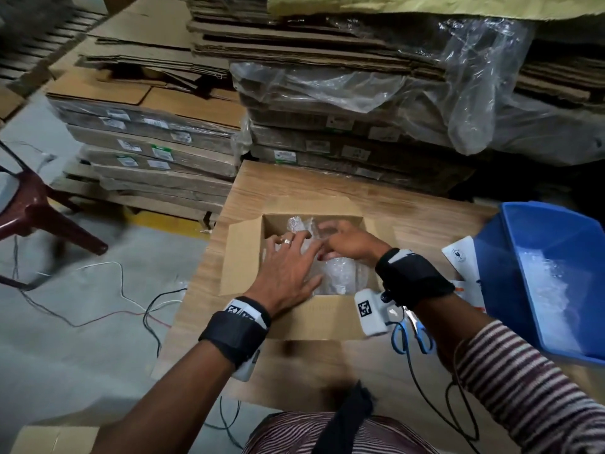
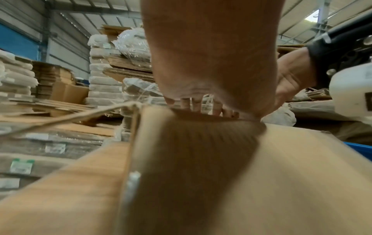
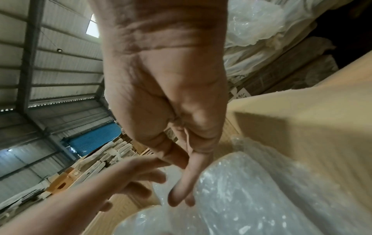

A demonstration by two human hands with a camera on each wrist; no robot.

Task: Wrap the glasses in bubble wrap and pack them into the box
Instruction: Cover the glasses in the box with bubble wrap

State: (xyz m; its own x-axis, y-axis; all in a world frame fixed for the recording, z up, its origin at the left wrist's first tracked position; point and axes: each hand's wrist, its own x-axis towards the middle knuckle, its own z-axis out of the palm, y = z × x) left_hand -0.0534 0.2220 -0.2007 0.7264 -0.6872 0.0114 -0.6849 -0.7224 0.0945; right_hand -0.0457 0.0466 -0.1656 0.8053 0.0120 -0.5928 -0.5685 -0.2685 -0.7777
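Note:
An open cardboard box (image 1: 240, 257) stands on the wooden table. Inside it lie bubble-wrapped glasses: one bundle (image 1: 339, 273) near the front and another (image 1: 294, 224) at the back left. My left hand (image 1: 288, 267) lies flat over the bundles with its fingers spread. My right hand (image 1: 347, 244) reaches in from the right. In the right wrist view its straight fingers (image 3: 181, 190) point down against the wrap (image 3: 251, 190), beside the box wall (image 3: 302, 127), with the left hand (image 3: 128, 178) close by. The left wrist view shows my palm (image 2: 211, 63) above the box's outer wall (image 2: 201, 174).
A blue bin (image 1: 510, 257) with loose bubble wrap (image 1: 550, 290) sits at the right of the table. Blue-handled scissors (image 1: 415, 332) lie under my right wrist. Stacks of flattened cartons (image 1: 163, 142) rise behind. A red chair (image 1: 39, 211) and wires (image 1: 131, 306) are on the floor at the left.

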